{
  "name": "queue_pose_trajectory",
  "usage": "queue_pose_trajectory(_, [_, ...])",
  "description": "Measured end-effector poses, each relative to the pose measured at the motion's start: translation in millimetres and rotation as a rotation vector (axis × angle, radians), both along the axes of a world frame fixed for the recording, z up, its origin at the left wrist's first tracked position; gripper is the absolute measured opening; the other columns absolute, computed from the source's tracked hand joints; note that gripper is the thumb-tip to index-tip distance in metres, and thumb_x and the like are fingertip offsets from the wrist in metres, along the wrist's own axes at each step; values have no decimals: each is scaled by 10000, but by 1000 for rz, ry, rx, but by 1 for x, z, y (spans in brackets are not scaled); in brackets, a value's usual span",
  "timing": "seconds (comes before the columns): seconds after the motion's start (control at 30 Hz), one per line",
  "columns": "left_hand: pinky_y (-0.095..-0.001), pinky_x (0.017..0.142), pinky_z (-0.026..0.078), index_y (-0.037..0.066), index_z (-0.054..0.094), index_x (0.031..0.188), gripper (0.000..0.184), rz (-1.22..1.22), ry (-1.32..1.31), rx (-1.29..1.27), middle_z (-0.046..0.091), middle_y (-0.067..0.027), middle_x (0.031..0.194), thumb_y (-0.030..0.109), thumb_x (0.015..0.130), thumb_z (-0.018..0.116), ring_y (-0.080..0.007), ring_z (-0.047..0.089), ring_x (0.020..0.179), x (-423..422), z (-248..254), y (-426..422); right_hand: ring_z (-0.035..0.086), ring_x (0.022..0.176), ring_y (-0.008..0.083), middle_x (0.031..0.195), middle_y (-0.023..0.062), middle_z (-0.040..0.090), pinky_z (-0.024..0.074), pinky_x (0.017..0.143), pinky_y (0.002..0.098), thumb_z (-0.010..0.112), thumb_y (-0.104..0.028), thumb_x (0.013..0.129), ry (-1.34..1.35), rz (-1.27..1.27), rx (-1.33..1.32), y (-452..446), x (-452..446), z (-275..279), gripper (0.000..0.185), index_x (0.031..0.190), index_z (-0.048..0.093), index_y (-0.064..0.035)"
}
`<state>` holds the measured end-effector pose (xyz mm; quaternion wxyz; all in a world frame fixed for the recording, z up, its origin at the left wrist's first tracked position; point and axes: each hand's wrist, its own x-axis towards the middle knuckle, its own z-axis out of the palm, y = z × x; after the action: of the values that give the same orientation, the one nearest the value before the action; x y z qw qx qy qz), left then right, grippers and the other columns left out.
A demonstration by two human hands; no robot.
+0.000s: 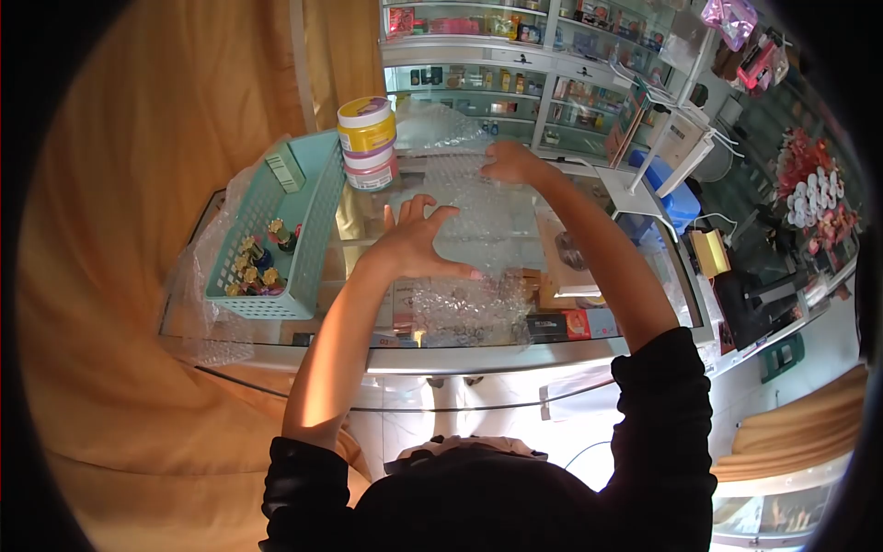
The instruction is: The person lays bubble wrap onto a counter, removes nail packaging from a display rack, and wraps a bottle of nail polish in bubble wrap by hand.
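Note:
A strip of clear bubble wrap (471, 308) lies across the glass top of the display counter, running from its near edge to the far side. My left hand (414, 241) is over the wrap with fingers spread and nothing in it; whether it touches the sheet I cannot tell. At the far right edge of the wrap, my right hand (515, 166) has its fingers bent and closed on the plastic. Two stacked jars, a yellow one (366, 131) on a pink one (372, 172), stand left of the wrap's far part.
A mint-green basket (317, 216) on the left holds a small box (285, 171) and several little bottles with gold flower-shaped caps (253, 267). More bubble wrap (207, 294) lies beside it. A white stand (635, 193) rises at the right; stocked shelves (469, 78) are behind.

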<state>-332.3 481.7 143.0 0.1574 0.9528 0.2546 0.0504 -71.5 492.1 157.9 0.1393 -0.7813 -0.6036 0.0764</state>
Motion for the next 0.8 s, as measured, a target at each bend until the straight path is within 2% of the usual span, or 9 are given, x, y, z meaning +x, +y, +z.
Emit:
queue_pose_trajectory(0.17, [-588,1098,-15,103,266,1451,1208,-7,-10,46,182,-223,1483,787,533,655,-345,100,1408,1,-4,-2,526,1143,362,1334,228,440,399,971,504,649,-328,747,-190,-40,-5,-18,9,-3,603,1251,509,-27])
queue_pose_trajectory(0.27, [-595,1093,-40,101,202,1472,1221,23,48,-46,100,-224,1521,816,566,599,-334,34,1426,8,-10,2,458,1217,363,1392,264,354,393,990,410,652,-367,789,-252,22,182,-56,1,12,628,1272,492,1])
queue_pose_trajectory(0.37, [-592,1093,-48,91,179,1477,1213,18,67,-29,56,-220,1530,832,594,556,-331,7,1429,10,-9,1,499,1182,366,1365,301,375,432,943,425,626,-428,819,-116,94,251,-113,-26,40,666,1306,453,-7])
queue_pose_trajectory(0.43, [-590,1094,-49,78,180,1474,1217,17,49,-31,59,-224,1528,832,595,554,-334,12,1429,11,-12,1,596,1036,384,1181,311,537,493,842,433,602,-550,803,-351,-187,135,-150,-52,51,793,1333,402,4])
queue_pose_trajectory(0.47, [-589,1094,-50,64,181,1471,1222,19,33,-27,61,-227,1527,832,596,553,-337,16,1428,12,-13,1,596,1036,384,1181,311,537,493,842,433,602,-550,803,-356,-189,134,-165,-62,56,793,1333,402,4])
queue_pose_trajectory(0.53, [-586,1096,-49,53,178,1469,1230,17,34,-16,60,-229,1527,834,595,553,-336,15,1428,10,-10,-3,649,866,405,936,276,641,521,759,449,594,-647,751,-338,-329,-170,-187,-76,61,951,1375,326,20])
queue_pose_trajectory(0.63, [-581,1098,-46,41,176,1467,1242,-4,36,-13,57,-231,1526,837,591,553,-335,15,1429,11,-11,-13,657,803,408,787,247,656,528,741,446,598,-683,715,-320,-240,-232,-198,-73,35,1031,1388,299,37])
queue_pose_trajectory(0.67, [-580,1099,-44,39,176,1466,1246,-15,36,-25,56,-232,1525,839,588,553,-334,17,1429,11,-11,-15,650,862,404,894,282,640,521,774,444,620,-634,704,-245,-239,-231,-198,-72,32,1031,1418,259,17])
queue_pose_trajectory(0.8, [-582,1100,-37,45,180,1467,1245,-18,32,-17,56,-227,1527,835,584,563,-330,23,1429,16,-11,-14,635,915,404,1009,293,611,516,794,439,622,-568,694,-278,-263,-66,-179,-57,10,990,1428,262,-11])
